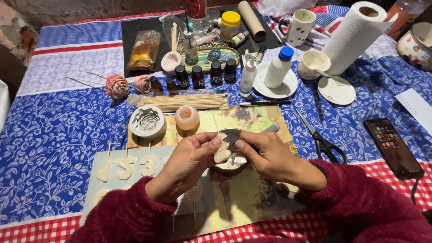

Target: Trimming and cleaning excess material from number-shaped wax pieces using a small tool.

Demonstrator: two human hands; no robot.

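My left hand (186, 164) pinches a small cream-coloured moulded piece (221, 153) over a small metal bowl (228, 165). My right hand (270, 157) grips a small blade tool (252, 133) with its tip against the piece. Cream shavings lie in the bowl. Both hands work above a printed board (252, 119). To the left, cream number shapes on sticks (128, 167) rest on a pale sheet. More stick pieces lie partly hidden under my left wrist.
Round flower mould (147, 121) and peach mould (186, 117) sit beyond the hands, with wooden skewers (182, 102), dark dropper bottles (204, 75), pink roses (118, 86). Scissors (321, 141) and phone (392, 146) lie right. Paper towel roll (353, 33), mugs and saucers stand far right.
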